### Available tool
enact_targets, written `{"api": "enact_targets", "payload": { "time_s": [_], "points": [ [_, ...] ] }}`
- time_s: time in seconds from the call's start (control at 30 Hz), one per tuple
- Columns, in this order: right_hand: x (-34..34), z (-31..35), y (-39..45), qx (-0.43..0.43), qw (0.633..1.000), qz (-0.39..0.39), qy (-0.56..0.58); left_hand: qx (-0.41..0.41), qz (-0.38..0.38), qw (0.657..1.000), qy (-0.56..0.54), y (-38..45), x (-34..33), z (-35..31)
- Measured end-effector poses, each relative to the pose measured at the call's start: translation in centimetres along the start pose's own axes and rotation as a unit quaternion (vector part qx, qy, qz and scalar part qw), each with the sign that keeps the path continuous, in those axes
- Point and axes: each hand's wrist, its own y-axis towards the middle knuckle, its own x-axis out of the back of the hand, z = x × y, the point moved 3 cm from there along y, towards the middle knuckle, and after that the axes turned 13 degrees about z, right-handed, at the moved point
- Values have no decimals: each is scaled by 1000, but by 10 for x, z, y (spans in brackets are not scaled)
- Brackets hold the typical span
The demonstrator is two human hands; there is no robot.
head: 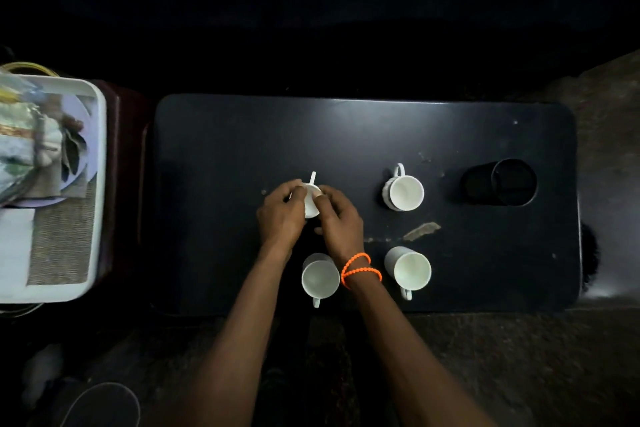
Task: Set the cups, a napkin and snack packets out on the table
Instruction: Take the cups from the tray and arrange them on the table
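Observation:
On the dark table stand three white cups: one at the back right, one at the front right, one at the front middle. A fourth white cup sits between my hands at the table's middle, its handle pointing away from me. My left hand grips its left side and my right hand, with orange bead bracelets on the wrist, grips its right side. Snack packets and a white napkin lie on the white tray at the left.
A black cylindrical container lies on its side at the table's right. A scuffed patch marks the tabletop between the right cups. The tray rests on a dark stand left of the table. Dark floor surrounds the table.

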Motion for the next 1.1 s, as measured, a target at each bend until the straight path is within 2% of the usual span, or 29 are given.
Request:
{"api": "enact_targets", "payload": {
  "time_s": [0.13, 0.4, 0.43, 0.5, 0.6, 0.67, 0.73, 0.8, 0.9, 1.1],
  "points": [
    [14, 9, 8, -1, 1000, -18, 9, -11, 13, 999, -29, 3, -14, -10],
    [30, 9, 24, -4, 1000, -8, -14, -34, 14, 996, 80, 10, -27, -13],
    [34, 7, 24, 8, 999, -26, -19, -32, 15, 994, 103, 12, -28, -12],
    [50, 6, 21, 66, 987, -124, -73, -36, 11, 988, 146, 11, -28, -8],
    [82, 9, 11, 153, 919, -292, -218, -93, -1, 972, 218, 5, -32, -8],
    [103, 8, 10, 125, 889, -341, -280, -134, -8, 954, 268, 3, -37, -8],
    [117, 0, 17, 47, 895, -313, -314, -157, -16, 938, 308, 3, -41, -10],
    [125, -11, 24, 6, 920, -250, -302, -171, -29, 924, 340, 4, -44, -11],
    [131, -21, 32, 17, 941, -199, -273, -175, -46, 916, 358, 7, -44, -13],
    [135, -29, 32, 36, 934, -222, -278, -179, -58, 910, 369, 12, -45, -11]
  ]
}}
